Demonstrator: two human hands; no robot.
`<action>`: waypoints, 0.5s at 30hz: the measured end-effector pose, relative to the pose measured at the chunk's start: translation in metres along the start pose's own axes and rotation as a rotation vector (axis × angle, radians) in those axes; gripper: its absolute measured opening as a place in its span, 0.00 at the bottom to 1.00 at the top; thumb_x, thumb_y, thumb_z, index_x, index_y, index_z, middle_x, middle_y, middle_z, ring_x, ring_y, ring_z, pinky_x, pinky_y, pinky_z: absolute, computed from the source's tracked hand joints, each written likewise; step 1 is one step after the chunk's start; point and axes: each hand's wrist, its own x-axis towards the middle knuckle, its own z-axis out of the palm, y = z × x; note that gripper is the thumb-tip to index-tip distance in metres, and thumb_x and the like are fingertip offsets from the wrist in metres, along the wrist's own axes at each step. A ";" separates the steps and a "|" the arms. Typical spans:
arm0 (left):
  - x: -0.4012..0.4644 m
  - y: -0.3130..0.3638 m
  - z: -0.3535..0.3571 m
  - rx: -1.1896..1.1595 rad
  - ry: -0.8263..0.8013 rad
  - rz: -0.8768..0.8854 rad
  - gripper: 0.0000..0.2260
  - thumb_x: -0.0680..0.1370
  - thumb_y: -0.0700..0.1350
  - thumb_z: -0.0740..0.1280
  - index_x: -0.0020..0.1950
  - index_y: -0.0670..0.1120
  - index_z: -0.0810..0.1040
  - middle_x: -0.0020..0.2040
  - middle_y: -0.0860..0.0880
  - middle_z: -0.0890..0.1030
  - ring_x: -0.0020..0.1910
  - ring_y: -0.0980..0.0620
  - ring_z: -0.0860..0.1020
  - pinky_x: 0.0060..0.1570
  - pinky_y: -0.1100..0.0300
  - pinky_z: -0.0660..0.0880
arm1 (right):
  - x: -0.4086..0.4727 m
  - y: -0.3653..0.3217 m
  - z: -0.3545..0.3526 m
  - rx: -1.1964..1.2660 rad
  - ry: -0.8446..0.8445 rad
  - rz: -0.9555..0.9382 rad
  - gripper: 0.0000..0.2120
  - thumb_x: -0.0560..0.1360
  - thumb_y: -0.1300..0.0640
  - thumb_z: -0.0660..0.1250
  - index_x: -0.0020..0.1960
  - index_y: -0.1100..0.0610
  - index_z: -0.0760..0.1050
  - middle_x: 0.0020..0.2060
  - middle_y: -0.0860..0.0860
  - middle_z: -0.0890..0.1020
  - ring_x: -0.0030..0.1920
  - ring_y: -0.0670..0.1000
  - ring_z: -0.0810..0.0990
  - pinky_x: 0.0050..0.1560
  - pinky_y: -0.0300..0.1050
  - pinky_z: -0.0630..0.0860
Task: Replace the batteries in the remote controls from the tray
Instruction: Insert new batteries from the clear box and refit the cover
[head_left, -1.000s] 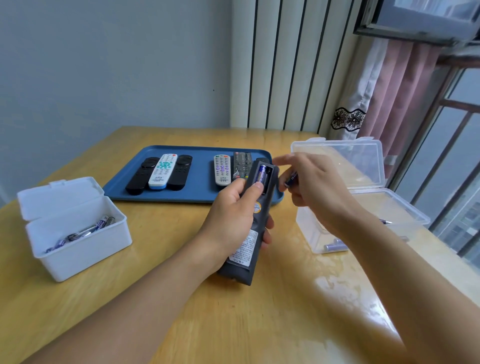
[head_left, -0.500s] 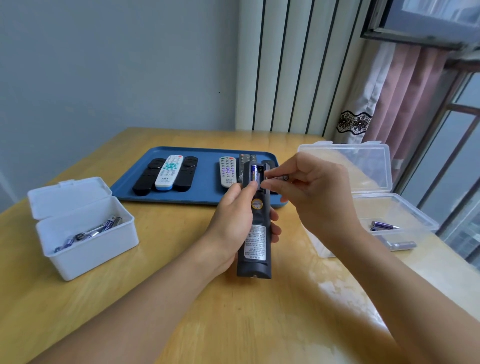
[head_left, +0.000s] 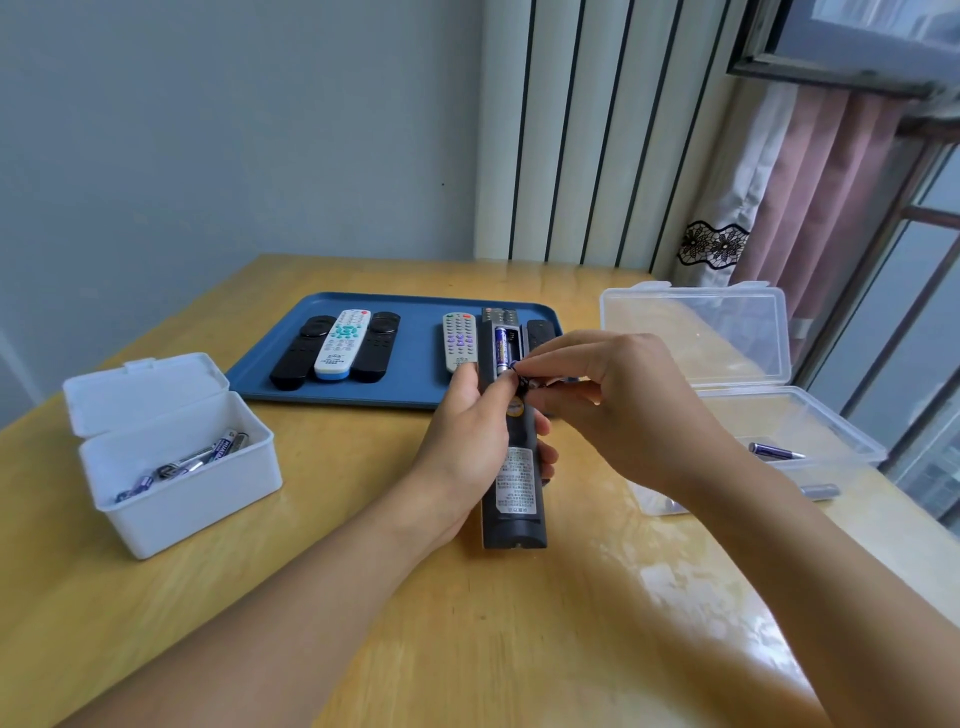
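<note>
My left hand (head_left: 467, 447) grips a black remote (head_left: 511, 483) face down above the table, its battery bay open at the far end. One blue battery (head_left: 501, 349) sits in the bay. My right hand (head_left: 618, 410) pinches a second battery (head_left: 524, 383) at the bay's near end, mostly hidden by my fingers. Behind lies the blue tray (head_left: 415, 389) with several remotes: a black one (head_left: 304, 353), a white one (head_left: 343, 343), another black one (head_left: 376, 347) and a grey one (head_left: 460, 340).
A white open box (head_left: 176, 499) with several batteries stands at the left. A clear plastic box (head_left: 810, 415) with its lid up stands at the right, holding a battery (head_left: 774, 450). A window and curtain lie beyond the table's right edge.
My right hand has drawn back towards me and lowered the pinched battery to the near end of the open bay. The remote has tipped a little flatter in my left hand.
</note>
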 end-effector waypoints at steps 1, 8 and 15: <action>0.000 0.000 0.000 0.025 -0.008 0.013 0.08 0.85 0.48 0.58 0.60 0.46 0.70 0.40 0.40 0.79 0.34 0.40 0.79 0.37 0.45 0.80 | 0.000 0.001 -0.001 0.007 0.008 0.002 0.10 0.73 0.64 0.74 0.53 0.56 0.86 0.46 0.50 0.86 0.45 0.49 0.84 0.48 0.50 0.82; -0.002 -0.005 0.002 0.186 -0.049 0.106 0.08 0.85 0.48 0.57 0.56 0.44 0.69 0.37 0.40 0.78 0.29 0.43 0.78 0.32 0.50 0.78 | 0.001 0.015 0.002 0.189 0.212 0.194 0.09 0.67 0.62 0.80 0.47 0.58 0.87 0.43 0.49 0.87 0.43 0.41 0.85 0.45 0.38 0.81; -0.003 -0.003 0.001 0.154 -0.087 0.114 0.08 0.84 0.49 0.61 0.58 0.46 0.70 0.36 0.42 0.78 0.29 0.43 0.78 0.32 0.51 0.78 | 0.002 0.015 0.009 0.191 0.183 0.206 0.06 0.72 0.61 0.76 0.48 0.57 0.87 0.46 0.47 0.84 0.43 0.45 0.83 0.47 0.43 0.81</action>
